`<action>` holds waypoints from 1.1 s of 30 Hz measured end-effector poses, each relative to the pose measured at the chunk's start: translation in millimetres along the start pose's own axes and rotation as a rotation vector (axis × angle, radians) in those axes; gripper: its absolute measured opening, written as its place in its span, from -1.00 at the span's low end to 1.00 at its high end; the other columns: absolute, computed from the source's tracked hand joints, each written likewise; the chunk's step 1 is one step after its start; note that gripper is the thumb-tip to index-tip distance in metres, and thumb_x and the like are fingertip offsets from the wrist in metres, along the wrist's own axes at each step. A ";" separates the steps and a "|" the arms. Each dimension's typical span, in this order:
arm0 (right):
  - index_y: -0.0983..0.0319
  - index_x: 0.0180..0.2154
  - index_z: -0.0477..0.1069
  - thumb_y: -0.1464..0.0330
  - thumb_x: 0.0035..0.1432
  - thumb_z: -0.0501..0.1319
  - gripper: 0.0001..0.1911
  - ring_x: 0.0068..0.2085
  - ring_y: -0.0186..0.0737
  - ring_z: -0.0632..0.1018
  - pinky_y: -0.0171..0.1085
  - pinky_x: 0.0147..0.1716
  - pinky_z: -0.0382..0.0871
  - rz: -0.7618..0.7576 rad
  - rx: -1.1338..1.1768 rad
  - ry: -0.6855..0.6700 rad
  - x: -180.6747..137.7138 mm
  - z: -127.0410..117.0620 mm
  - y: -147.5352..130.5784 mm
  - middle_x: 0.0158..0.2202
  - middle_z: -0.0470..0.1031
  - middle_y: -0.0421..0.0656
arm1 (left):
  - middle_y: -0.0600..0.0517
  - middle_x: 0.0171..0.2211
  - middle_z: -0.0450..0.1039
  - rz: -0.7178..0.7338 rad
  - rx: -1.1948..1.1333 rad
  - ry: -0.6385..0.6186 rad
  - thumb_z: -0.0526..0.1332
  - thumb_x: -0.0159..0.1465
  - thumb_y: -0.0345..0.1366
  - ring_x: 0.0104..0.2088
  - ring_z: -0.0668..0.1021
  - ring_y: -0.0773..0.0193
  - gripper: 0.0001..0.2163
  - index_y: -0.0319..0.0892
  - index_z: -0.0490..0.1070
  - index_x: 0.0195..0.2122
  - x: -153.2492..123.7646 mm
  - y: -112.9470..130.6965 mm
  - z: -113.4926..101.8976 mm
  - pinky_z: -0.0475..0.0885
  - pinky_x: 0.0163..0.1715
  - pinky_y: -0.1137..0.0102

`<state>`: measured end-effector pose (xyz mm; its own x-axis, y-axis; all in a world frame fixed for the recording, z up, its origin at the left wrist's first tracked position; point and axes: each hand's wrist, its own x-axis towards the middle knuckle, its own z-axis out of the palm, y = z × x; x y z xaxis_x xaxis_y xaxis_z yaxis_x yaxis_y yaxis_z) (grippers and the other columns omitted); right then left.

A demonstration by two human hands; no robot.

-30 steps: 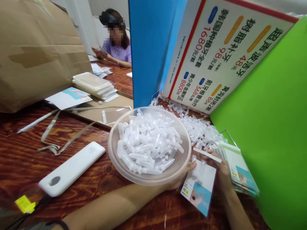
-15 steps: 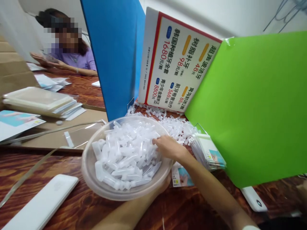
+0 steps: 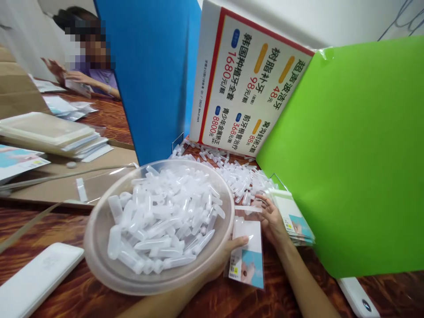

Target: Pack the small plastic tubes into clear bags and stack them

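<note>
My left hand (image 3: 233, 247), partly hidden by the bowl's rim, grips a clear plastic packet (image 3: 253, 260) with its thumb on the front. Inside the packet is a white and light-blue printed card, and its clear flap (image 3: 247, 209) stands up at the top. Beside that flap is my right hand (image 3: 272, 218), fingers apart and slightly bent; whether they touch the flap I cannot tell. A translucent plastic bowl (image 3: 96, 260) in front of my left forearm holds many small white translucent plastic sleeves (image 3: 165, 216). More loose sleeves (image 3: 240, 179) lie on the table behind it.
Blue (image 3: 152, 88), white printed (image 3: 248, 84) and green (image 3: 344, 154) panels stand around the loose sleeves. Filled packets (image 3: 293, 221) are stacked at right. A white flat object (image 3: 43, 282), a packet stack (image 3: 49, 132) and a co-worker (image 3: 94, 75) are at left.
My right hand has left the bowl and moved right to the packet's top. My left hand and the packet have come into view from behind the bowl, which appears lower and further left.
</note>
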<state>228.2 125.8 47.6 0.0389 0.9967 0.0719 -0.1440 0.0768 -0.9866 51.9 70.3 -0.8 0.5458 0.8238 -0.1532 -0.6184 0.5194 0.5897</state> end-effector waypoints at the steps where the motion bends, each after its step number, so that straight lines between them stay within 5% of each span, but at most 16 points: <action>1: 0.12 -0.06 0.43 0.17 -0.12 0.54 -0.42 -0.34 -0.15 0.60 -0.22 -0.33 0.51 0.062 0.102 -0.029 -4.1 -0.7 5.9 -0.28 0.58 -0.18 | -0.12 -0.26 0.61 0.000 0.020 0.005 0.51 0.08 -0.24 -0.29 0.61 0.16 -0.53 -0.28 0.53 -0.01 0.4 2.2 1.9 0.50 -0.27 0.36; 6: 0.10 -0.24 0.32 0.19 -0.14 0.58 -0.47 -0.53 -0.31 0.51 -0.38 -0.55 0.39 0.143 0.308 -0.002 -13.0 7.7 27.3 -0.43 0.52 -0.32 | -0.04 -0.37 0.58 -0.022 0.078 -0.013 0.51 0.09 -0.19 -0.45 0.56 0.29 -0.61 -0.27 0.56 -0.12 -0.9 11.9 9.8 0.49 -0.36 0.41; 10: 0.10 -0.19 0.35 0.12 -0.16 0.56 -0.43 -0.47 -0.22 0.56 -0.31 -0.49 0.45 0.124 0.321 0.021 -11.1 12.3 34.8 -0.34 0.58 -0.25 | 0.01 -0.43 0.56 -0.063 0.110 0.047 0.51 0.09 -0.17 -0.49 0.55 0.31 -0.63 -0.25 0.56 -0.15 -2.3 14.1 13.0 0.52 -0.30 0.39; 14: 0.16 -0.22 0.45 0.12 -0.06 0.48 -0.58 -0.37 -0.16 0.57 -0.25 -0.35 0.45 0.143 0.264 0.006 -11.9 12.3 34.0 -0.32 0.59 -0.18 | -0.09 -0.31 0.61 -0.079 0.089 0.153 0.50 0.11 -0.11 -0.32 0.62 0.11 -0.58 -0.23 0.56 -0.08 1.7 9.7 9.5 0.55 -0.26 0.29; 20: 0.22 -0.46 0.57 -0.06 0.09 0.30 -0.54 -0.32 -0.07 0.53 -0.13 -0.20 0.40 0.083 0.086 0.006 -11.8 9.4 42.5 -0.38 0.58 -0.09 | -0.15 0.11 0.54 0.064 0.013 0.253 0.41 0.19 -0.03 0.21 0.47 -0.15 -0.55 -0.13 0.54 0.05 11.2 4.2 -2.0 0.40 0.21 0.06; 27: 0.19 -0.26 0.62 -0.18 0.29 -0.03 -0.32 -0.06 0.05 0.53 0.03 0.10 0.31 0.067 0.051 -0.173 -16.4 5.3 46.4 -0.20 0.59 -0.06 | -0.12 0.09 0.56 0.136 0.010 0.289 0.41 0.19 -0.08 0.26 0.43 -0.17 -0.56 -0.10 0.52 0.07 19.3 -9.5 -16.4 0.32 0.30 0.06; 33: 0.19 -0.24 0.59 -0.15 0.29 0.04 -0.39 -0.07 0.03 0.54 -0.03 0.04 0.33 0.042 -0.064 -0.217 -20.4 6.4 38.5 -0.16 0.60 -0.05 | -0.11 0.19 0.47 0.155 0.071 0.262 0.38 0.23 -0.06 0.29 0.38 -0.19 -0.61 -0.09 0.53 0.03 25.8 -15.9 -24.0 0.32 0.29 0.09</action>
<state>215.5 108.5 9.0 -0.1803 0.9821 0.0538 -0.0777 0.0403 -0.9962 62.3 88.8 -33.2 0.2778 0.9272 -0.2512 -0.6371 0.3735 0.6742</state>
